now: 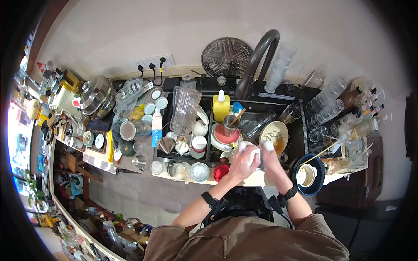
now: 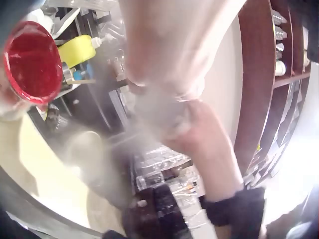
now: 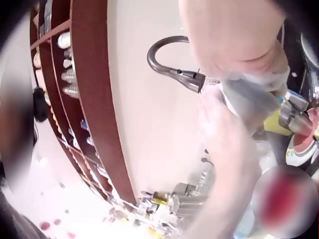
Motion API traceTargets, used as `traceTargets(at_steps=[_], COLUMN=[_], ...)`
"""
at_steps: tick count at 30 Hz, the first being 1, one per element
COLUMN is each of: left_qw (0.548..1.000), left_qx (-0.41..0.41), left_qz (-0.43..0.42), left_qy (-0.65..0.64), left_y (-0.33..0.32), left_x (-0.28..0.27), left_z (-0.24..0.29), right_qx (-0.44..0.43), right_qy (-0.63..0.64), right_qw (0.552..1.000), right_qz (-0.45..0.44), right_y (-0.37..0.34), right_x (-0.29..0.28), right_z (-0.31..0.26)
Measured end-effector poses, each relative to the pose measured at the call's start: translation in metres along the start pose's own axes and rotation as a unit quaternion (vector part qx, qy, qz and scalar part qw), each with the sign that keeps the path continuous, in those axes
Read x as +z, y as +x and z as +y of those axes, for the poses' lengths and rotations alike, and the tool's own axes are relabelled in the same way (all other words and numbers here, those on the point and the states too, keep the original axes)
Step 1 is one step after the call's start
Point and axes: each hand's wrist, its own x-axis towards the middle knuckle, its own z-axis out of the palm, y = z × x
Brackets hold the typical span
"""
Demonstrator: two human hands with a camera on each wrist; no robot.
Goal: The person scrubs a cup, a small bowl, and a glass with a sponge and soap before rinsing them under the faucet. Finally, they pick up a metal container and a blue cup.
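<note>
Cup (image 3: 249,97), greyish, see-through and too blurred for its exact form to be told, is being held between both hands near the front edge of the sink (image 1: 304,130). The left hand (image 1: 244,163) is curling its fingers round one side of it, and the right hand (image 1: 272,164) is gripping the other; white suds are clinging to both. Just beyond the right hand, a pale bowl (image 1: 282,129) is sitting in the right basin with thin strands and yellowish liquid in it. Left of the hands, a pink dish (image 1: 223,136) is lying on pale plates, while a yellow bottle (image 1: 221,108) is standing upright near the basin's back left corner. A red cup (image 1: 221,172) is resting on the counter (image 1: 257,179) along its front edge, with a jar (image 1: 200,172) standing left of it. To the right of the sink, a dark basin (image 1: 319,182) is holding a white container (image 1: 305,175), and a thin stick (image 1: 321,152) is slanting up from it. At the sink's back edge, a dark faucet (image 1: 254,65) is arching up, with stacked glasses (image 1: 281,67) rising to its right. In the left basin, a clear plastic box (image 1: 185,111) is leaning across the back.
</note>
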Motion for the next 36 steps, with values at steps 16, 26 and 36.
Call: traceTargets(at_steps=[16,26,36], left_qw=[0.995,0.922,0.904], left_qx=[-0.092,-0.333,-0.373], left_qz=[0.017,0.037,0.029], left_qy=[0.018,-0.192,-0.206], left_y=[-0.004,-0.011,-0.011], left_x=[0.003,0.024,0.016], left_z=[-0.002,-0.013,-0.012], right_qx=[-0.152,-0.274,-0.298], right_qy=[-0.121,-0.245,-0.213], right_qw=[0.98,0.928,0.929], right_qz=[0.053,0.056,0.045], right_y=[-0.012,-0.02,-0.031], right_x=[0.009,0.003,0.012], right_z=[0.007,0.001,0.026])
